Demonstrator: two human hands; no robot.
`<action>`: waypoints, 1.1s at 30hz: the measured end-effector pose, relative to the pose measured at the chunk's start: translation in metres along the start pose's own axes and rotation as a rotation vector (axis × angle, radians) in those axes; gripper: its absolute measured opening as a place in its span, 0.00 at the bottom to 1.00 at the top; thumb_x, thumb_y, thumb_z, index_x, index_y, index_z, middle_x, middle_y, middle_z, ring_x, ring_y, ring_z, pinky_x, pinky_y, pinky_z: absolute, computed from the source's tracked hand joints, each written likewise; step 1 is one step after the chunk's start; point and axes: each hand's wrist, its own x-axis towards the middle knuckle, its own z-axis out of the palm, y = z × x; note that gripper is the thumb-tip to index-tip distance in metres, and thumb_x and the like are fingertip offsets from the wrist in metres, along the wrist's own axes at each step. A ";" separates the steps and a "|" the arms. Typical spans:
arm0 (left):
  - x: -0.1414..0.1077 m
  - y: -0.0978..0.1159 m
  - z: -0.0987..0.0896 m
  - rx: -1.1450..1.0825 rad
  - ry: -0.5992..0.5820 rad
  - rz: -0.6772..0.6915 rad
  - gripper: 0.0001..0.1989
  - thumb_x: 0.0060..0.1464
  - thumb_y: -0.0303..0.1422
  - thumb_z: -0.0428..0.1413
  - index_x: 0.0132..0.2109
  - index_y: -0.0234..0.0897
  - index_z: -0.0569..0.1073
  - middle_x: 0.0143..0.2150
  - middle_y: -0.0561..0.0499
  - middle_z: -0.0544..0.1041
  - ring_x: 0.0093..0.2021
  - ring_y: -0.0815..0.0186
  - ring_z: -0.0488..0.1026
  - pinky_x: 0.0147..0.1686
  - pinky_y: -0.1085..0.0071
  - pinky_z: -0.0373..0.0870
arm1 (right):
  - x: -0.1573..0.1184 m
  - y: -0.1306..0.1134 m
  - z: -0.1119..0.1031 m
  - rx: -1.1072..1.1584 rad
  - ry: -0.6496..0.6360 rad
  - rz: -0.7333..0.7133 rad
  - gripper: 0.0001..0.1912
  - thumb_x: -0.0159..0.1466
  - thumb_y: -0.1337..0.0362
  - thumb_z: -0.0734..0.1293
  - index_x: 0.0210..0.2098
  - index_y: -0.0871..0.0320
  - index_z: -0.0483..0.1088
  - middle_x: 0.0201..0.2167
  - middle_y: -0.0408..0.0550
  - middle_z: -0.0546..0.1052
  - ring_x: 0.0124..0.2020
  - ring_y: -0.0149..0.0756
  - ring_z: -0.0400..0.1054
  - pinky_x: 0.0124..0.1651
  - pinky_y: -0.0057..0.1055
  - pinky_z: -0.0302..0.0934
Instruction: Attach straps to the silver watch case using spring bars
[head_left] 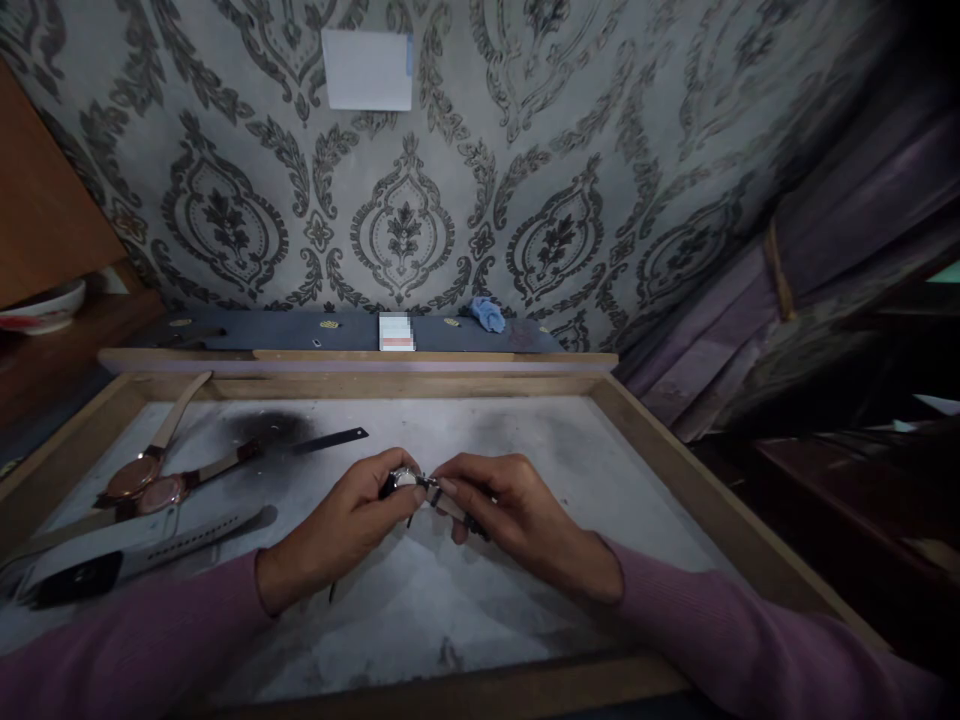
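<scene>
Near the middle of the drawer-like wooden tray (pixel 525 620), my left hand (pixel 349 510) pinches a small wristwatch (pixel 406 479) between thumb and fingers. The watch has a pale round face and a shiny case. Against its right side, my right hand (pixel 510 505) is closed, thumb and forefinger pressed together at the edge of the case. A strap-like piece with a light underside (pixel 447 503) hangs beneath the right fingers; its far end is hidden. Whether the right fingertips also grip a small tool or pin, I cannot make out.
On the tray's left lie two watches with reddish dials (pixel 133 478), a black watch (pixel 79 578) with a grey strap, and a dark flat blade (pixel 331 440). Behind the tray, a blue cloth (pixel 488 314) and a small box (pixel 396 332) rest on a ledge. Raised wooden edges surround the tray.
</scene>
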 end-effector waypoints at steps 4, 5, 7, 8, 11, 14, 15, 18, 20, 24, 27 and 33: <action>-0.001 0.000 0.001 0.005 -0.001 -0.005 0.07 0.59 0.36 0.50 0.36 0.38 0.66 0.17 0.64 0.51 0.17 0.74 0.45 0.18 0.75 0.41 | 0.001 0.000 0.000 0.023 0.002 0.006 0.13 0.67 0.63 0.60 0.35 0.64 0.73 0.17 0.40 0.70 0.16 0.23 0.63 0.20 0.20 0.57; -0.001 0.000 0.001 0.006 -0.001 -0.005 0.07 0.59 0.36 0.50 0.36 0.38 0.66 0.17 0.64 0.51 0.17 0.74 0.45 0.18 0.75 0.41 | 0.001 0.000 0.000 0.025 0.000 0.008 0.13 0.67 0.63 0.60 0.35 0.64 0.73 0.17 0.40 0.70 0.16 0.23 0.62 0.20 0.20 0.57; -0.001 0.000 0.001 0.009 -0.004 -0.004 0.07 0.59 0.36 0.50 0.36 0.38 0.66 0.17 0.64 0.51 0.17 0.73 0.45 0.18 0.75 0.41 | 0.001 0.000 0.001 0.032 -0.003 0.010 0.13 0.67 0.63 0.60 0.35 0.64 0.73 0.17 0.41 0.70 0.16 0.23 0.62 0.20 0.20 0.56; -0.002 0.000 0.001 0.010 -0.001 -0.003 0.07 0.59 0.36 0.49 0.36 0.38 0.66 0.17 0.64 0.51 0.17 0.73 0.45 0.18 0.75 0.41 | 0.001 0.000 0.001 0.038 -0.005 0.010 0.13 0.67 0.62 0.60 0.35 0.64 0.73 0.17 0.41 0.70 0.16 0.23 0.61 0.20 0.20 0.56; -0.002 0.001 0.001 0.016 0.002 -0.002 0.07 0.58 0.36 0.50 0.36 0.37 0.66 0.18 0.64 0.51 0.18 0.73 0.45 0.18 0.75 0.42 | 0.001 -0.001 0.001 0.060 -0.013 0.021 0.13 0.67 0.62 0.60 0.35 0.65 0.73 0.17 0.40 0.69 0.16 0.23 0.62 0.20 0.20 0.56; -0.002 0.000 0.001 0.008 0.000 -0.002 0.07 0.58 0.36 0.50 0.36 0.37 0.66 0.18 0.64 0.51 0.18 0.73 0.45 0.19 0.75 0.43 | 0.000 -0.001 0.001 0.061 -0.011 0.053 0.13 0.67 0.61 0.61 0.34 0.64 0.72 0.19 0.41 0.69 0.17 0.23 0.64 0.20 0.20 0.57; -0.002 0.000 0.001 0.003 -0.002 -0.001 0.07 0.59 0.36 0.50 0.36 0.37 0.66 0.18 0.64 0.51 0.18 0.73 0.45 0.19 0.75 0.43 | 0.000 -0.001 0.001 0.052 -0.010 0.053 0.13 0.67 0.61 0.61 0.34 0.64 0.72 0.19 0.41 0.69 0.17 0.24 0.65 0.20 0.20 0.58; -0.002 -0.001 0.001 -0.001 -0.006 -0.004 0.06 0.59 0.36 0.50 0.36 0.37 0.66 0.18 0.64 0.51 0.18 0.74 0.45 0.19 0.75 0.43 | -0.001 0.001 0.002 -0.006 -0.003 0.019 0.13 0.67 0.62 0.60 0.34 0.64 0.73 0.17 0.40 0.68 0.16 0.24 0.64 0.21 0.20 0.58; -0.002 -0.001 0.002 -0.004 -0.007 -0.007 0.06 0.58 0.36 0.50 0.36 0.37 0.66 0.18 0.64 0.52 0.18 0.74 0.45 0.18 0.75 0.43 | -0.002 0.001 0.002 -0.054 0.010 -0.009 0.14 0.68 0.63 0.59 0.34 0.63 0.73 0.16 0.39 0.66 0.15 0.23 0.62 0.19 0.20 0.56; -0.001 -0.002 0.003 -0.034 -0.017 -0.013 0.07 0.58 0.36 0.50 0.36 0.37 0.66 0.17 0.64 0.51 0.17 0.74 0.45 0.17 0.76 0.41 | -0.003 0.001 0.003 -0.121 0.020 -0.060 0.14 0.68 0.64 0.59 0.33 0.63 0.73 0.17 0.40 0.67 0.15 0.23 0.61 0.19 0.20 0.55; -0.001 -0.004 0.004 -0.079 -0.014 -0.036 0.08 0.58 0.38 0.50 0.36 0.37 0.65 0.16 0.65 0.50 0.16 0.75 0.44 0.15 0.76 0.40 | -0.005 0.002 0.004 -0.154 0.031 -0.093 0.14 0.68 0.65 0.59 0.33 0.63 0.73 0.18 0.41 0.68 0.15 0.23 0.61 0.19 0.20 0.55; -0.003 -0.004 0.005 -0.095 -0.020 -0.056 0.10 0.58 0.40 0.51 0.37 0.37 0.65 0.15 0.65 0.51 0.15 0.75 0.45 0.15 0.77 0.41 | -0.006 0.003 0.005 -0.243 0.042 -0.151 0.15 0.69 0.66 0.58 0.30 0.63 0.73 0.17 0.41 0.68 0.17 0.24 0.60 0.20 0.21 0.55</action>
